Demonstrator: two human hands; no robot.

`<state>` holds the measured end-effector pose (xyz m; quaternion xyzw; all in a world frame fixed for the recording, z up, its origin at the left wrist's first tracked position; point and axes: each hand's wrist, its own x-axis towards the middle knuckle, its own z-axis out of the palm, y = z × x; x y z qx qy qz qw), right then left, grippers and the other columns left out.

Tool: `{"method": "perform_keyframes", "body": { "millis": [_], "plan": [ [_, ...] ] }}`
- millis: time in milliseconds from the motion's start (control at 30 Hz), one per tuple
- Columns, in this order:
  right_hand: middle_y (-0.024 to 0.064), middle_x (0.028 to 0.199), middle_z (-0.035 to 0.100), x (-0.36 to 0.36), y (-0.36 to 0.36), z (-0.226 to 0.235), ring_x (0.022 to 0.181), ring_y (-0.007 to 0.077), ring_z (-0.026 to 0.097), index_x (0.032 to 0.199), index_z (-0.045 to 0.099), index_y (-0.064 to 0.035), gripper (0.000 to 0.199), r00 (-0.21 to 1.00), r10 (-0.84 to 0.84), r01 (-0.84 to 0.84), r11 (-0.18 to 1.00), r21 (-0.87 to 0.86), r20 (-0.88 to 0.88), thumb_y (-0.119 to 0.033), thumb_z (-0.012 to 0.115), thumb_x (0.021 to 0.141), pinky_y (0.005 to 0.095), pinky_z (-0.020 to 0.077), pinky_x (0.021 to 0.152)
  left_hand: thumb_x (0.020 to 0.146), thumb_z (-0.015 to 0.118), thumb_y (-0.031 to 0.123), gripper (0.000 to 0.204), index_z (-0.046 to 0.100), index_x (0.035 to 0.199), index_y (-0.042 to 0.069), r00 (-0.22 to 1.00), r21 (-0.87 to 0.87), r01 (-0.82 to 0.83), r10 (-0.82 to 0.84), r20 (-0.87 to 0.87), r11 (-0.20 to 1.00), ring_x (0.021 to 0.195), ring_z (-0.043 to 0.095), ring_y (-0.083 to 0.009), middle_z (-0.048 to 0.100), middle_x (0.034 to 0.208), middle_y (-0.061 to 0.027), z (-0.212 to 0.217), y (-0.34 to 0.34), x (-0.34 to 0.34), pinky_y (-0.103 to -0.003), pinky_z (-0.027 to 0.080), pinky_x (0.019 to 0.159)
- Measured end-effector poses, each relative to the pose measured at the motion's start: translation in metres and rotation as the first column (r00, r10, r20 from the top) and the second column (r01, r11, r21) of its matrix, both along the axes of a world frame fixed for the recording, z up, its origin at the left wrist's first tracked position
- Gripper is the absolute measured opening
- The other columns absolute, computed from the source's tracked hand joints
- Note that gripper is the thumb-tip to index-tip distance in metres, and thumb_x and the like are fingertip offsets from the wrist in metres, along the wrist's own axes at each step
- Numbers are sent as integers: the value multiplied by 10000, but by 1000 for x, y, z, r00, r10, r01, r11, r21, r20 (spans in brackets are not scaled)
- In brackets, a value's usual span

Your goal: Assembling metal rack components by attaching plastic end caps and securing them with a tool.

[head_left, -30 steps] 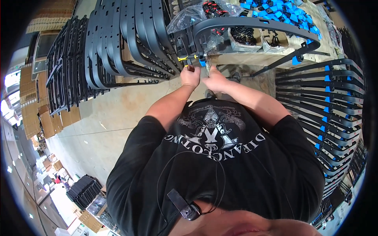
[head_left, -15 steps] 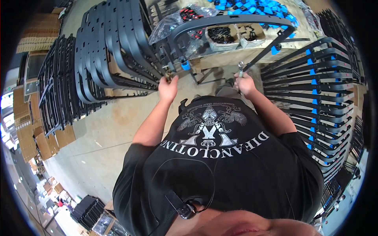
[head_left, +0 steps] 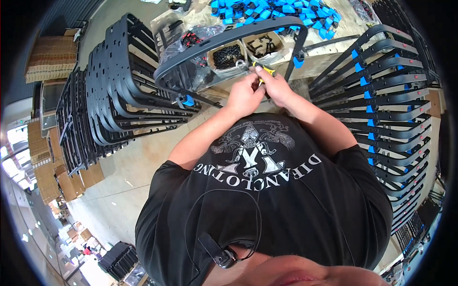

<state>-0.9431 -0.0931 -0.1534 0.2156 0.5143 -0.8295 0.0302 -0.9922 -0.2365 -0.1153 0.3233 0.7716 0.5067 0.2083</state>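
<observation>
A small yellow-handled tool (head_left: 265, 70) is held closed in the right hand (head_left: 278, 87), just above the tabletop (head_left: 329, 45). The left hand (head_left: 244, 94) is curled beside it, touching; its grip cannot be told. A curved black frame (head_left: 224, 43) is arched above both.

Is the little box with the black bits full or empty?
Nearly full: small black parts fill the cardboard box on the workbench, just beyond both hands.

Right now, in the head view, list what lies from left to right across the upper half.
Stack of cardboard boxes → leaning black frames → left hand → right hand → rack of black frames with blue clips.
</observation>
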Motion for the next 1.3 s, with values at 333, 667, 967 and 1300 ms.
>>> {"method": "perform_keyframes", "body": {
  "millis": [333,667,967,1300],
  "plan": [
    [47,1050,715,44,134,-10,924,143,646,1291,643,-90,367,982,36,47,903,427,-183,-291,616,986,336,532,792,1015,561,180,253,566,1169,-20,980,-44,-186,189,60,982,794,674,-173,681,877,-112,-67,123,-1,-322,545,716],
    [82,836,672,50,235,-39,735,165,607,1111,619,19,319,953,-297,278,797,536,-52,-259,638,957,325,492,708,1012,537,111,227,531,1203,-10,749,-203,-190,276,603,960,656,568,-138,611,1023,-112,-43,187,4,-305,487,512],
    [-2,830,567,14,243,-69,736,97,487,1108,617,-51,246,938,-344,332,927,172,44,-256,592,974,260,412,682,921,627,54,335,524,1193,-112,662,-108,-209,221,716,972,654,634,-201,647,862,-133,-29,202,2,-328,523,524],
    [34,941,664,17,269,-67,824,111,594,1191,624,-39,360,993,-104,77,927,367,53,-345,574,1010,280,467,745,924,624,26,231,569,1126,-70,572,-107,-180,193,797,978,790,674,-229,658,939,-139,-6,211,4,-336,572,670]
  ]
}}
